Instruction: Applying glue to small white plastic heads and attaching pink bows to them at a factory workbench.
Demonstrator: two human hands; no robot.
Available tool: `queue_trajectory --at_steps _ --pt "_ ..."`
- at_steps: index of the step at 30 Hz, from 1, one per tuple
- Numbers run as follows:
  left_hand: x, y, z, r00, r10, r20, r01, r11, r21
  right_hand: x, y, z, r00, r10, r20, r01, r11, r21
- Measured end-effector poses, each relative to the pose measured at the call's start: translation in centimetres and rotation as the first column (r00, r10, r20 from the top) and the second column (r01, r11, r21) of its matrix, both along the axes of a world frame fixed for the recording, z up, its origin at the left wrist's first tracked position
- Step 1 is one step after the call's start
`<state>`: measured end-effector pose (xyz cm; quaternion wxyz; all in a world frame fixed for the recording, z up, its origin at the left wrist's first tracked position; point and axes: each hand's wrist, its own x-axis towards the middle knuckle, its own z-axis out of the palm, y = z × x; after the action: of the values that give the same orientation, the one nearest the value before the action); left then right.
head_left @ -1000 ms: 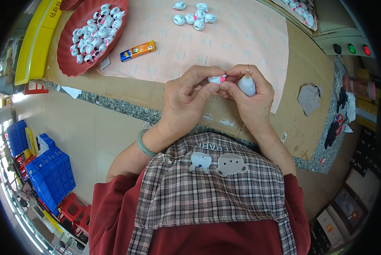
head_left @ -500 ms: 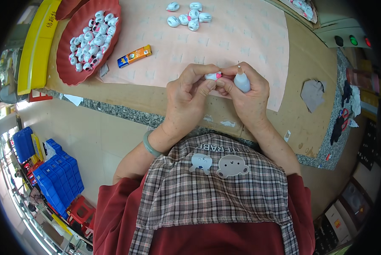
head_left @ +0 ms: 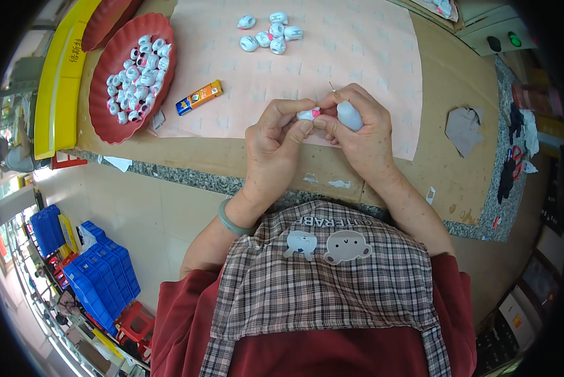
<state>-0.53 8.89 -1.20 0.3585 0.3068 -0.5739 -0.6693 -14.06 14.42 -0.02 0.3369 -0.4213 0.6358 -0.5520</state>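
Note:
Between the thumb and index finger of my left hand (head_left: 280,135) is a small white figurine piece (head_left: 306,115) with a pink part on its right side. My right hand (head_left: 365,129) has a white squeeze bottle with a thin needle tip (head_left: 349,117) tucked in its fingers. The right thumb tip reaches the figurine piece's pink side, and the needle points up and away. Several similar white pieces (head_left: 276,30) lie grouped at the far side of the pale pink sheet (head_left: 357,56). More of them fill a red scalloped bowl (head_left: 97,113) at the left.
An orange and blue box (head_left: 199,97) lies on the sheet near the bowl. A grey scrap (head_left: 464,131) rests on the brown board at the right, with red-handled scissors (head_left: 516,162) beyond. A yellow bin edge (head_left: 60,81) borders the left. Blue crates (head_left: 103,273) stand on the floor.
The bottle has tilted in my right hand, its needle now leaning up and left behind the index finger. My left hand keeps its pinch on the figurine piece. The whole view has shifted slightly.

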Motion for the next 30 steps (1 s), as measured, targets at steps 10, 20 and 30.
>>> queue_trajectory --at_steps 10,20,30 --pt "0.8 -0.6 0.5 0.983 -0.093 -0.155 0.130 0.961 0.245 -1.6 0.3 -0.6 0.969 0.099 -0.225 -0.139 0.976 -0.169" --pt "1.2 -0.5 1.6 0.825 -0.030 -0.565 0.469 0.593 0.654 -2.5 1.1 1.1 0.700 0.225 0.678 -0.260 0.964 -0.051" --pt "1.1 -0.1 1.6 0.824 -0.017 -0.566 0.475 0.565 0.675 -2.1 1.4 1.5 0.721 0.242 0.650 -0.245 0.966 -0.087"
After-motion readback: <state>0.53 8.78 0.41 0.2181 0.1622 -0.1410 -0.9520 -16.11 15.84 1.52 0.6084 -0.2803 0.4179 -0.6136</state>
